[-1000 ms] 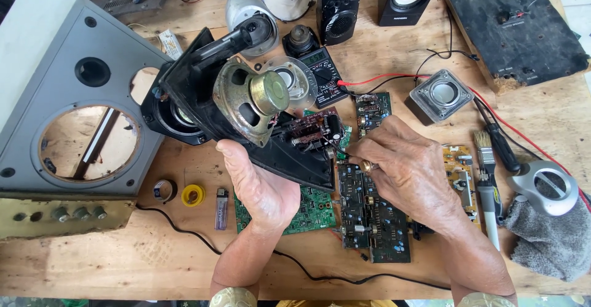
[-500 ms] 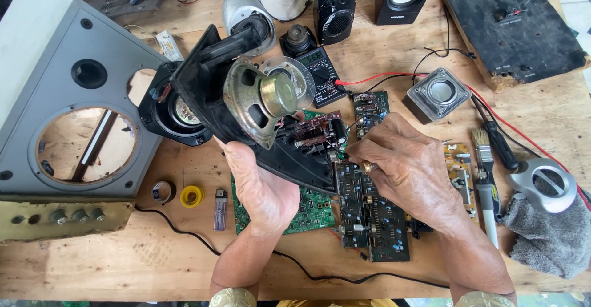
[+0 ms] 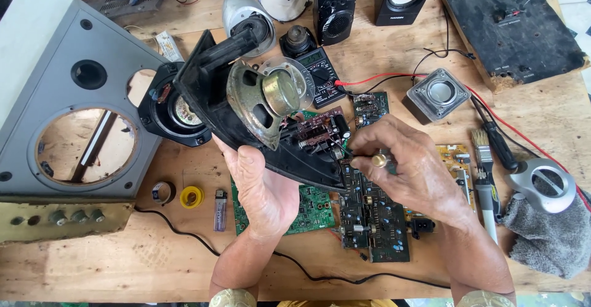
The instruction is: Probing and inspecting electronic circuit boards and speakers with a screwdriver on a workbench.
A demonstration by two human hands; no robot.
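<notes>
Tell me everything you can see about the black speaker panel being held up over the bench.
The black panel looks like moulded plastic, curved, tilted on edge with its inner side toward the camera. A round speaker driver with a rusty metal frame and shiny magnet is mounted in it, and a brown circuit board sits lower on the same side. The left hand grips its lower edge from beneath. The right hand holds a thin tool against the board. It hangs above green boards on the wooden table.

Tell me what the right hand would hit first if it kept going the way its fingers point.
The right hand points up-left, so it would probably first meet the small circuit board inside the black speaker housing held by the left hand; depth is uncertain.
</notes>
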